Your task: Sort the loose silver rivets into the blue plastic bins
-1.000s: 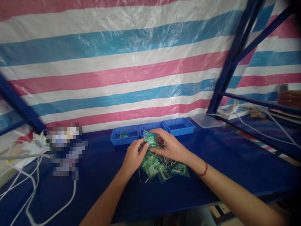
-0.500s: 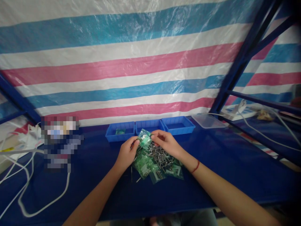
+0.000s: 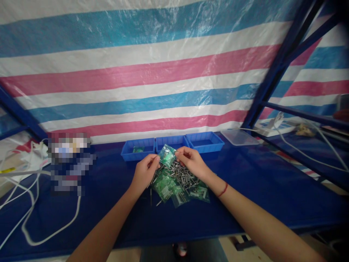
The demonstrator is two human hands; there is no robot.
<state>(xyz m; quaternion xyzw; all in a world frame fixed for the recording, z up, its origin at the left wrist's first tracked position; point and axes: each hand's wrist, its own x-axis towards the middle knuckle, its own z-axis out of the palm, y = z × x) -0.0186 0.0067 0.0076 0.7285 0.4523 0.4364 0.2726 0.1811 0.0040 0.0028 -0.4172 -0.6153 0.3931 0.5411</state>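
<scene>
A small clear plastic bag with a green tint [image 3: 167,155] is held up over the pile, its contents too small to make out. My left hand [image 3: 145,170] pinches its left edge between thumb and forefinger. On the other side, my right hand [image 3: 193,162] grips its right edge in a closed pinch. Under the hands lies a heap of loose metal screws or pins [image 3: 185,176]. Several more green bags [image 3: 164,187] of small pieces rest along the near side of the heap, with a few loose pins beside them.
Three joined-up blue bins stand behind the heap: a left bin [image 3: 125,154] with a green bag inside, a middle bin [image 3: 178,139] and a right bin [image 3: 207,148]. A clear plastic lid [image 3: 240,138] lies to their right. White cables [image 3: 77,211] loop across the table's left side.
Both hands still hold the same bag over the heap. The whole view has shifted slightly, and the bag's angle has changed a little.
</scene>
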